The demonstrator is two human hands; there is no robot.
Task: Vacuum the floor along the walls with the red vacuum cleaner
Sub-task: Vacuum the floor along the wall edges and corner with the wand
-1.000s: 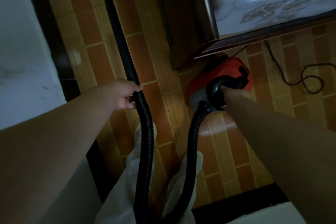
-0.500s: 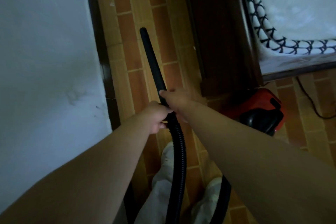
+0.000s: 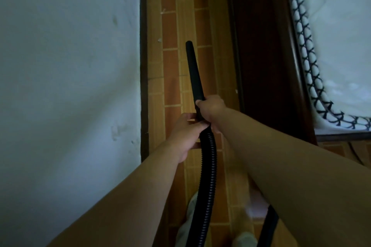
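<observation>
A black vacuum nozzle tube [image 3: 194,70] points away from me over the brown tiled floor [image 3: 169,66], between the wall and the bed. My right hand [image 3: 212,108] grips the tube at its lower end. My left hand [image 3: 185,132] grips just below, where the ribbed black hose [image 3: 208,166] begins. The hose runs down between my arms and loops back up at the lower right. The red vacuum body is out of view.
A white wall [image 3: 70,86] with a dark skirting board [image 3: 143,66] runs along the left. A dark wooden bed frame [image 3: 265,56] with a white patterned cover [image 3: 341,46] stands on the right. My pale trouser legs [image 3: 190,224] show at the bottom.
My right hand left the red vacuum's handle and took hold of the tube above my left hand. The view swung left toward the wall, and the red vacuum body dropped out of sight.
</observation>
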